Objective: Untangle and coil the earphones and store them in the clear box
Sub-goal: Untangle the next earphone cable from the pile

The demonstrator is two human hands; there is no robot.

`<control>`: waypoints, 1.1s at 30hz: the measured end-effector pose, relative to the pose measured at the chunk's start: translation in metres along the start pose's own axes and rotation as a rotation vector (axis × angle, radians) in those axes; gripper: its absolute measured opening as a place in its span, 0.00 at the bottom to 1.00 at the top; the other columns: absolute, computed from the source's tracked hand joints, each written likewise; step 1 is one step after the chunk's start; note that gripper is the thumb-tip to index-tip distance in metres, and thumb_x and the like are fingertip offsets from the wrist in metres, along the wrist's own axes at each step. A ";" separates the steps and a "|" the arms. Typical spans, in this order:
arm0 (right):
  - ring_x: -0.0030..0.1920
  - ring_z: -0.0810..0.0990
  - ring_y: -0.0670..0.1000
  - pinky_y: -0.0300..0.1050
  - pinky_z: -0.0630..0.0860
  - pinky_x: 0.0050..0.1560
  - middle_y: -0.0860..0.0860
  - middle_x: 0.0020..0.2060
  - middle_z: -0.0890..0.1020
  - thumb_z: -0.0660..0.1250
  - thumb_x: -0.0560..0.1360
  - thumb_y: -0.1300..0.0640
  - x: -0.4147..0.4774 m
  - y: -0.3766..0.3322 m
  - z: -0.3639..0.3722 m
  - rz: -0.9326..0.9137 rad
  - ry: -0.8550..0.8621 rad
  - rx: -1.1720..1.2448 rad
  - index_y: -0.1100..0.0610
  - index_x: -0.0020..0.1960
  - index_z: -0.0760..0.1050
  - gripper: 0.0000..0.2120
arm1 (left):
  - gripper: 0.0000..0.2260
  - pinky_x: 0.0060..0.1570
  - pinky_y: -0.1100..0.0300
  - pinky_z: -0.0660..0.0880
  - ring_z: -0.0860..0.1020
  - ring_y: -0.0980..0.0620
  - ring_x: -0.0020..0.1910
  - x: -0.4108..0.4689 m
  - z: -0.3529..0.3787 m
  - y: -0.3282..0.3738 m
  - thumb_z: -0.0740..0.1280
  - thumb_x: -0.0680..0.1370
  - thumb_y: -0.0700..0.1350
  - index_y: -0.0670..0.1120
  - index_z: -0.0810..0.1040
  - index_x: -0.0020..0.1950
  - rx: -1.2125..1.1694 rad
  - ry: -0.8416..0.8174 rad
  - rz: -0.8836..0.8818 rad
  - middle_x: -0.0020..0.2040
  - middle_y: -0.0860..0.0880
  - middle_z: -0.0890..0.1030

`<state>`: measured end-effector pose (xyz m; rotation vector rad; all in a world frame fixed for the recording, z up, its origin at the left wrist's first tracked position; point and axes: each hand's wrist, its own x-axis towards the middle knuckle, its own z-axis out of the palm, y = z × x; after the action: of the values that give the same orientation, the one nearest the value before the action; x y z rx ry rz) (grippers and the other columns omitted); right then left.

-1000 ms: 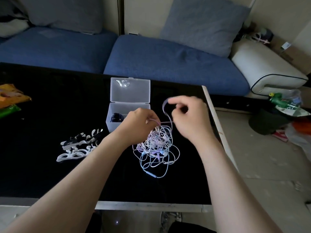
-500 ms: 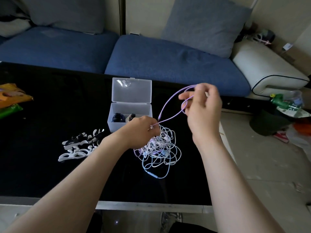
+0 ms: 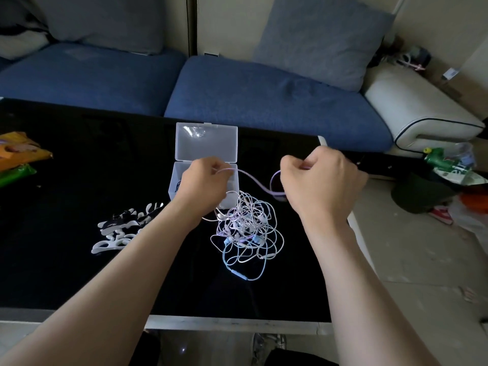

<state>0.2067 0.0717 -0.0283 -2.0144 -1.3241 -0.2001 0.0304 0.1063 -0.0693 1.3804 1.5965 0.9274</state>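
A tangle of white, pink and pale blue earphones [image 3: 248,228] lies on the black table [image 3: 79,180], just in front of the clear box [image 3: 206,143], whose lid stands open. A purple earphone cable [image 3: 254,182] runs from the pile up between both hands. My left hand [image 3: 204,186] pinches one stretch of it over the box's front edge. My right hand [image 3: 320,183] is curled round the other stretch, with a loop hanging to its left. Dark items in the box are mostly hidden by my left hand.
Black and white cable winders [image 3: 126,225] lie left of the pile. Orange and green packets [image 3: 18,159] sit at the table's left edge. A blue sofa [image 3: 264,96] runs behind the table. The table's right edge [image 3: 353,228] passes under my right wrist, with clutter [image 3: 449,175] on the floor beyond.
My right hand has dropped from its raised position and moved right, drawing the purple cable out sideways. My left hand has shifted up and back over the box.
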 end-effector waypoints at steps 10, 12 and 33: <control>0.29 0.83 0.52 0.44 0.83 0.33 0.58 0.32 0.81 0.74 0.81 0.56 -0.023 -0.006 -0.019 0.061 -1.541 0.183 0.69 0.54 0.82 0.14 | 0.24 0.56 0.48 0.81 0.88 0.45 0.46 -0.014 -0.013 0.019 0.51 0.74 0.26 0.44 0.81 0.53 -0.633 -0.272 -0.252 0.52 0.42 0.88; 0.39 0.85 0.50 0.48 0.84 0.49 0.57 0.38 0.85 0.74 0.81 0.52 -0.037 -0.007 -0.014 -0.068 -1.635 0.244 0.61 0.50 0.86 0.11 | 0.23 0.53 0.49 0.80 0.87 0.46 0.44 -0.017 -0.017 0.018 0.50 0.74 0.27 0.43 0.81 0.53 -0.600 -0.288 -0.288 0.48 0.43 0.88; 0.31 0.78 0.49 0.41 0.72 0.38 0.53 0.35 0.84 0.64 0.80 0.59 -0.081 -0.019 0.014 0.545 -1.333 0.615 0.57 0.49 0.81 0.07 | 0.17 0.46 0.54 0.74 0.76 0.43 0.38 -0.078 -0.047 -0.005 0.51 0.67 0.24 0.43 0.73 0.34 -0.373 -0.644 -0.044 0.37 0.40 0.76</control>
<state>0.1502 0.0245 -0.0686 -1.7725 -1.1468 1.8154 -0.0092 0.0277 -0.0467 1.2047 0.9108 0.6197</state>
